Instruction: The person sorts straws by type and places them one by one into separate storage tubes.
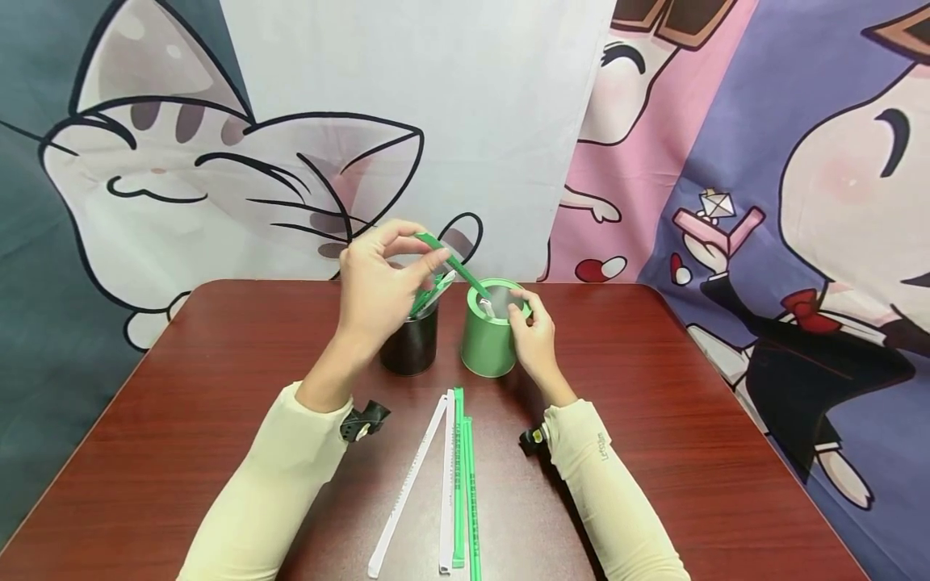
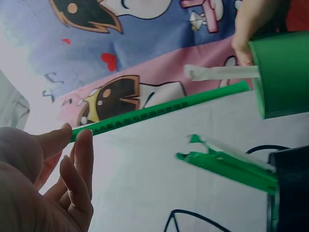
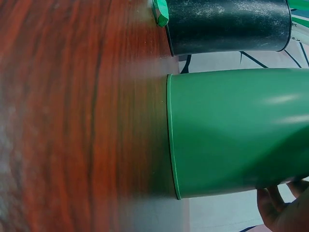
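My left hand [image 1: 381, 282] pinches the upper end of a green wrapped straw [image 1: 459, 268] between thumb and fingers. The straw slants down to the right, its lower end at the mouth of a green cup [image 1: 488, 347]. In the left wrist view that straw's free end [image 2: 239, 88] shows close to the cup's rim. A white wrapped straw [image 2: 219, 73] sticks out of the green cup. On the cup's right side my right hand [image 1: 536, 339] holds it near the rim; the right wrist view shows fingertips [image 3: 270, 200] against its wall.
Left of the green cup stands a black cup [image 1: 409, 349] holding green and white wrapped straws [image 1: 430, 295]. In front, two white straws [image 1: 410, 484] and two green straws [image 1: 459, 476] lie lengthwise on the brown table [image 1: 218, 403]. A printed cloth [image 1: 494, 121] hangs behind.
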`<state>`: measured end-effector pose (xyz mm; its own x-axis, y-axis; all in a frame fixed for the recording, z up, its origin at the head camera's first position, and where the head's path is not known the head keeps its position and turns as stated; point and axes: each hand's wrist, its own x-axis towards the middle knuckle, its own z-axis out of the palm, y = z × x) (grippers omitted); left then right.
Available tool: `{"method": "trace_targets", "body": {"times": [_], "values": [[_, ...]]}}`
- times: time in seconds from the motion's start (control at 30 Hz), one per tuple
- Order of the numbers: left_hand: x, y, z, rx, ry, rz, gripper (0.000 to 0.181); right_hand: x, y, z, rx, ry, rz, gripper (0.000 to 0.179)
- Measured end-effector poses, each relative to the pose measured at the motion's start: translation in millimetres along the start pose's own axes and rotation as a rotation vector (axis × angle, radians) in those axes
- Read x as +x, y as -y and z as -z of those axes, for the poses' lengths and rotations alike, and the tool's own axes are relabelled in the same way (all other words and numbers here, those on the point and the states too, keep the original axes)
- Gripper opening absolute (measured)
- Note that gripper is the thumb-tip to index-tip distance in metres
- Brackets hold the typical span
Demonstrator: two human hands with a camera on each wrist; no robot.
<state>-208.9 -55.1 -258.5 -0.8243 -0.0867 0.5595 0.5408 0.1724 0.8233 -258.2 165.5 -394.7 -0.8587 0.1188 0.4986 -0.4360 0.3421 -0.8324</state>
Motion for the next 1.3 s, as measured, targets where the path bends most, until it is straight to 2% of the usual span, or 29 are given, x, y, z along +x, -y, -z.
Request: {"method": "trace_targets", "body": {"times": [0.2, 0.33, 0.43, 0.53, 0.7, 0.93, 1.1, 1.3], "values": [[-2.6, 14.4, -10.3, 0.17, 0.056, 0.0, 0.016, 0.2, -0.9, -0.9, 0.018, 0.006, 0.015, 0.029], [-5.6, 17.5, -16.7, 0.381, 0.145, 0.021, 0.018, -0.2, 0.1, -0.7, 0.026, -0.001, 0.018, 0.028], [-9.7, 17.5, -19.8, 0.557, 0.214, 0.011, 0.028, -1.2, -0.1, -0.8, 0.025, 0.003, 0.014, 0.029], [-11.9, 18.9, -21.0, 0.636, 0.238, -0.013, 0.037, -1.6, -0.8, -1.4, 0.019, 0.006, 0.019, 0.029], [-15.2, 20.8, -17.6, 0.627, 0.227, -0.007, 0.041, -0.9, -1.5, -1.9, 0.014, 0.0, 0.02, 0.028], [-31.3, 24.7, -9.6, 0.552, 0.248, 0.032, 0.039, 0.6, -1.2, -2.5, 0.022, -0.006, 0.027, 0.028], [-45.8, 31.9, -4.6, 0.474, 0.328, 0.086, 0.039, 0.6, -2.6, -2.0, 0.018, -0.005, 0.026, 0.028], [-59.8, 48.5, -1.5, 0.42, 0.472, 0.256, 0.041, 1.2, -3.3, -0.6, 0.008, -0.013, 0.031, 0.028]]}}
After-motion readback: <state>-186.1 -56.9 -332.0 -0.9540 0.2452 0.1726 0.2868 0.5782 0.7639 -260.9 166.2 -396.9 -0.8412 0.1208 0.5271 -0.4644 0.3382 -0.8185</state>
